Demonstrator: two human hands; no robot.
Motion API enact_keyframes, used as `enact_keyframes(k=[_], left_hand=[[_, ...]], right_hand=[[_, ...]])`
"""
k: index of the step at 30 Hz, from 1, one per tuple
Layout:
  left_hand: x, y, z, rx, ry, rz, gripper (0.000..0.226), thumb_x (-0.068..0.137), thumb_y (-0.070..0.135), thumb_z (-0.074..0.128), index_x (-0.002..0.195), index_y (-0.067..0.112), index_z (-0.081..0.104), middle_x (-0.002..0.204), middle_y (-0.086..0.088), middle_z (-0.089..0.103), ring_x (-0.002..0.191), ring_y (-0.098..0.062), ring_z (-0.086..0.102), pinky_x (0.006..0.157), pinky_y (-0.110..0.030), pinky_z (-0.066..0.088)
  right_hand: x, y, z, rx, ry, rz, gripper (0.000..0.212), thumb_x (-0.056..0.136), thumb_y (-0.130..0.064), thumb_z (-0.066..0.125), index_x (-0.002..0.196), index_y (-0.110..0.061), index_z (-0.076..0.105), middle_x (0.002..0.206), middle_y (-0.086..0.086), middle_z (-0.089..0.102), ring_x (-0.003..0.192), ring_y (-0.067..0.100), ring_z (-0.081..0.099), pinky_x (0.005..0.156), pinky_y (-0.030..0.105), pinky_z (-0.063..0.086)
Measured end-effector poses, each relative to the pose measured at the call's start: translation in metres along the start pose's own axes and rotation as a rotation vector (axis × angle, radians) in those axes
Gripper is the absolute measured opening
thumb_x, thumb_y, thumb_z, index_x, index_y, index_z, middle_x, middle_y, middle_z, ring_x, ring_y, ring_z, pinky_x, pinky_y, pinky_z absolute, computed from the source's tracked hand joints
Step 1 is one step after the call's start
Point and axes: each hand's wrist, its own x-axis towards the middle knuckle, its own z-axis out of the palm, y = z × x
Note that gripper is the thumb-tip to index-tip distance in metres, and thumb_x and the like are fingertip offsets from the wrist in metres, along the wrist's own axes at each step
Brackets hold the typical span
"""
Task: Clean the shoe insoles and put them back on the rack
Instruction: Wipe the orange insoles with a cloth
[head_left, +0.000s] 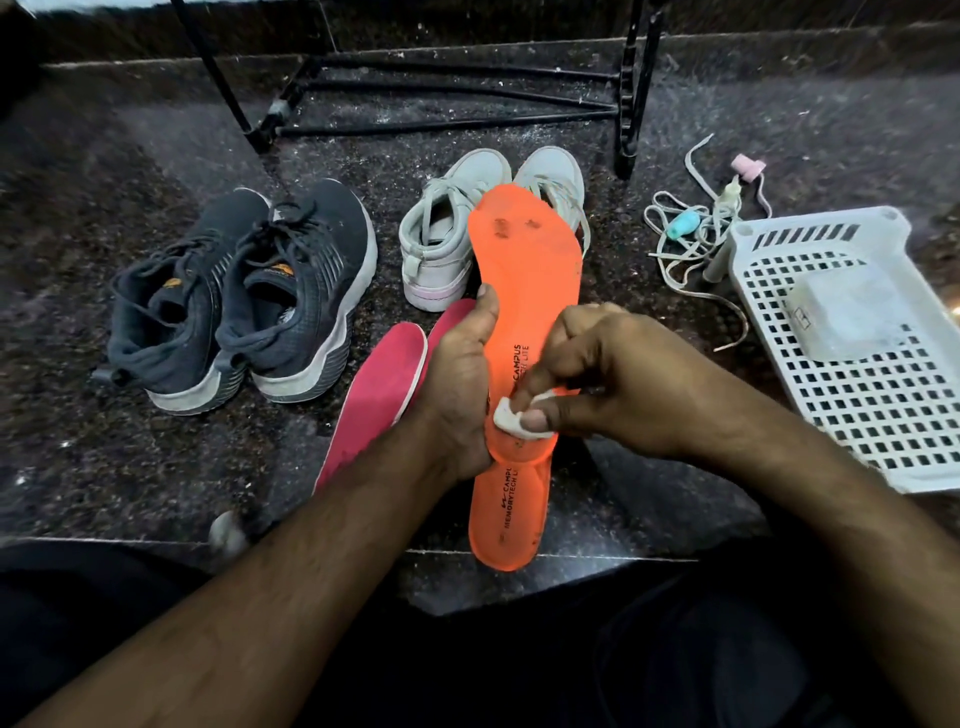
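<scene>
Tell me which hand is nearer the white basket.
Right. The right hand, wiping the orange insole with a white wipe, is beside the white basket; the left hand grips the insole's far side.

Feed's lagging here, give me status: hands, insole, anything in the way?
Left hand grips orange insole. Right hand pinches white wipe on its heel. Second orange insole underneath. Nothing in the way.

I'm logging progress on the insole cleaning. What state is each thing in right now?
Orange insole: held up, dark spots near toe.
Left hand: grips that insole's edge.
Right hand: presses white wipe on it.
Second orange insole: on floor.
Pink insoles: on floor.
Dark shoes: laced.
White shoes: laced.
Basket: tilted.
</scene>
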Motion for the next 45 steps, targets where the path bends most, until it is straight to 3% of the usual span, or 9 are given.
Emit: enact_keyframes(k=[7,14,16,20,23,29,36,42,45], left_hand=[[-0.002,-0.004,0.0,0.172,-0.035,-0.066,0.067,0.098,0.068,0.023,0.117,0.018,0.064,0.099,-0.006,0.072,0.078,-0.024,0.074,0.055,-0.05,0.059],[0.005,0.002,-0.003,-0.004,0.063,0.015,0.075,0.103,0.058,0.026,0.089,0.006,0.078,0.099,-0.014,0.073,0.088,-0.027,0.071,0.089,-0.036,0.053],[0.004,0.003,-0.001,-0.018,0.058,0.01,0.066,0.103,0.058,0.028,0.106,0.008,0.071,0.111,-0.015,0.066,0.1,-0.03,0.063,0.1,-0.045,0.049],[0.0,-0.001,0.001,0.178,0.006,-0.072,0.067,0.1,0.065,0.024,0.115,0.014,0.065,0.097,-0.01,0.068,0.073,-0.028,0.07,0.049,-0.045,0.058],[-0.002,-0.004,0.002,0.182,-0.016,-0.091,0.061,0.1,0.063,0.026,0.12,0.018,0.063,0.092,-0.009,0.072,0.071,-0.026,0.072,0.048,-0.046,0.058],[0.0,-0.001,0.002,0.009,-0.038,-0.09,0.052,0.097,0.053,0.041,0.119,0.013,0.067,0.106,-0.013,0.07,0.082,-0.029,0.07,0.074,-0.046,0.057],[0.001,-0.009,0.004,0.225,-0.006,-0.056,0.041,0.103,0.042,0.041,0.141,0.028,0.049,0.122,-0.012,0.071,0.093,-0.038,0.072,0.062,-0.055,0.058],[0.002,-0.003,-0.001,0.088,0.087,-0.048,0.042,0.101,0.038,0.042,0.096,0.01,0.073,0.088,-0.011,0.072,0.071,-0.026,0.066,0.068,-0.039,0.058],[0.001,-0.006,0.002,0.157,0.112,-0.076,0.04,0.103,0.04,0.041,0.1,0.012,0.069,0.081,-0.01,0.074,0.062,-0.025,0.069,0.061,-0.04,0.059]], right_hand=[[0.008,0.02,-0.008,-0.069,0.412,0.184,0.01,0.083,-0.035,0.077,0.093,-0.033,0.077,0.082,-0.011,0.053,0.088,0.023,0.058,0.077,0.043,0.052],[-0.001,-0.002,0.006,-0.095,-0.052,-0.133,0.014,0.081,-0.042,0.076,0.094,-0.038,0.077,0.082,-0.011,0.058,0.086,0.015,0.051,0.082,0.038,0.044],[-0.002,0.006,-0.003,-0.124,-0.012,-0.114,0.014,0.082,-0.042,0.076,0.095,-0.037,0.077,0.081,-0.012,0.054,0.086,0.012,0.048,0.078,0.032,0.041],[0.003,0.015,-0.011,-0.146,0.284,0.033,0.003,0.084,-0.034,0.074,0.087,-0.033,0.075,0.079,-0.009,0.051,0.084,0.017,0.049,0.075,0.026,0.033],[0.012,0.017,-0.002,-0.145,0.48,0.178,0.006,0.087,-0.036,0.071,0.091,-0.032,0.074,0.076,-0.01,0.047,0.085,0.022,0.052,0.072,0.028,0.034],[0.001,0.007,-0.006,-0.237,0.023,0.015,0.031,0.077,-0.062,0.06,0.097,-0.04,0.072,0.082,-0.013,0.056,0.086,0.014,0.05,0.083,0.044,0.045],[0.006,0.026,-0.024,-0.203,0.48,0.175,0.013,0.085,-0.036,0.073,0.093,-0.027,0.075,0.078,-0.005,0.053,0.081,0.018,0.056,0.073,0.031,0.042],[0.001,0.015,-0.009,-0.16,-0.025,0.023,0.02,0.08,-0.033,0.081,0.098,-0.03,0.075,0.086,-0.009,0.06,0.083,0.01,0.056,0.076,0.02,0.042],[-0.001,0.017,-0.013,-0.201,0.013,0.01,0.017,0.08,-0.037,0.077,0.095,-0.029,0.074,0.083,-0.009,0.061,0.082,0.012,0.056,0.079,0.03,0.047]])
